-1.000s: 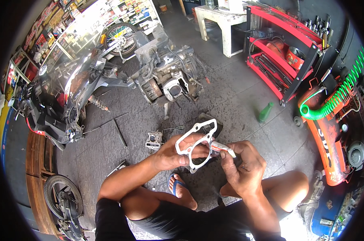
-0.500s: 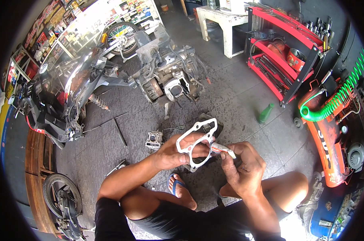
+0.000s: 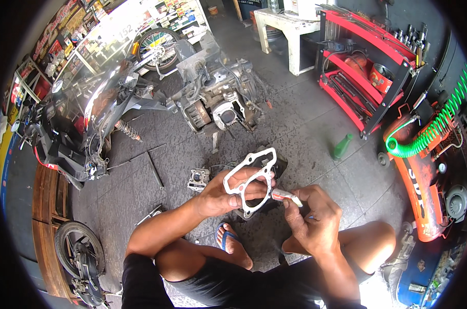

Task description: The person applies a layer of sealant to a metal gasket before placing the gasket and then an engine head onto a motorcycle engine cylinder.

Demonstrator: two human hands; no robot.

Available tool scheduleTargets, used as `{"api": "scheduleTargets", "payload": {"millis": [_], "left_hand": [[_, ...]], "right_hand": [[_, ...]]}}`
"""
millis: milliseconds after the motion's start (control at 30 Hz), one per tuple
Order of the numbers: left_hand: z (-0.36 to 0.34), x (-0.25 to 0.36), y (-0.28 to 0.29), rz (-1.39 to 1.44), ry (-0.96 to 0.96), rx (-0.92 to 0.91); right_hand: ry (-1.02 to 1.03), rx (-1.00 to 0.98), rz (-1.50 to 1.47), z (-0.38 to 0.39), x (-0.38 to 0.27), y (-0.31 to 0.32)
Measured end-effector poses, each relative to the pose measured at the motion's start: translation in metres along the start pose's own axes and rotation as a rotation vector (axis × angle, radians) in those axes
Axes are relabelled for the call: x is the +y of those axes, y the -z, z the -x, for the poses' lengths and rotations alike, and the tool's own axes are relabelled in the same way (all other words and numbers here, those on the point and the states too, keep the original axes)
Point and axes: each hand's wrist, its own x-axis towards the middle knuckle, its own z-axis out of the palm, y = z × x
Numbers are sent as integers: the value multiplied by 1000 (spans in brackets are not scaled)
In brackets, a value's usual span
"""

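Note:
My left hand (image 3: 220,193) holds a flat white gasket (image 3: 246,180) with a large round opening, lifted above the floor in front of me. Just to its right, my right hand (image 3: 311,219) grips a small white tube with a red end (image 3: 285,195), and the tube's tip touches the gasket's right edge. Under the gasket a dark engine part (image 3: 274,165) lies on the floor, mostly hidden. I am squatting, with my sandalled foot (image 3: 231,242) below the hands.
A stripped scooter (image 3: 89,123) and its bare engine (image 3: 218,103) sit ahead on the grey floor. A small metal cylinder part (image 3: 198,179) lies left of the gasket, a green bottle (image 3: 342,147) to the right. A red tool trolley (image 3: 367,67) and an orange compressor (image 3: 424,180) stand at right.
The tube's tip has shifted slightly along the gasket's right edge. Both hands stay in nearly the same place.

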Motion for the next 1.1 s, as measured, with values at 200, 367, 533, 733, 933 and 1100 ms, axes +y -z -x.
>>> {"api": "scheduleTargets", "payload": {"millis": [200,367,533,733,933,1100], "left_hand": [[1,-1,0,-7,-12,14],[0,-2,3,-18,-51,7],[-3,-3,1,18,-59,3],[-3,-1,0,-4,-52,10],[-6,-2,-2,3,-72,29],[-4,-2,0,-23,-96,51]], "right_hand": [[148,36,-32,7,13,-7],[6,57,-9,6,-3,-3],[-64,24,-24,7,-5,-4],[-1,-10,-106,8,-11,-8],[42,-40,-262,21,-10,-15],[28,-245,-330,16,-2,-11]]}}
